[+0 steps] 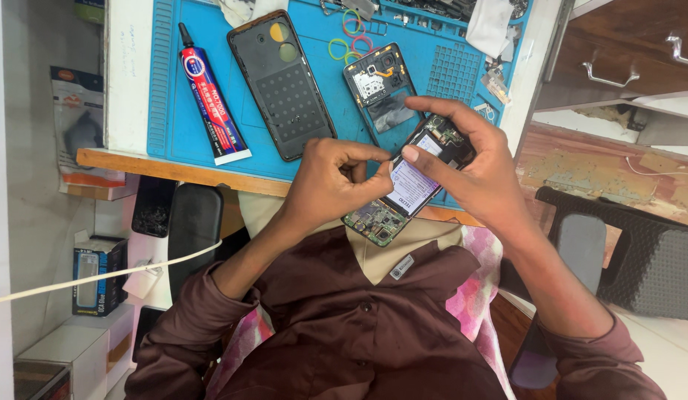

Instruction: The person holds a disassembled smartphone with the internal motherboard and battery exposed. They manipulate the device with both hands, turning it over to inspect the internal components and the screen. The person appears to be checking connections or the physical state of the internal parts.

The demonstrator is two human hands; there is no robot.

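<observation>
Two hands meet over one opened phone (412, 181) at the near edge of the table (129, 159), above the person's lap. Going from the left: a glue tube (211, 104), red and blue with a black nozzle, lies slanted on the blue ribbed work mat (174, 81). Next to it rests a dark plastic back cover (283, 85), matte, with two round camera openings. Thin rubber bands (348, 37) in green and pink lie near a second stripped phone frame (381, 92) with bare metal shields.

The left hand (336, 181) has thumb and forefinger pinched together on something small at the edge of the phone's white-labelled battery; what it pinches is too small to tell. The right hand (470, 167) is clamped round the phone's upper end, fingers curled over the top, thumb pressing on the battery label. A green circuit board shows at the phone's lower end.

Judging from this, the risks are a sharp pull that bends or punctures the soft battery, a torn flat cable, or the phone slipping off the table edge, since it is held over the lap rather than resting on the mat.
</observation>
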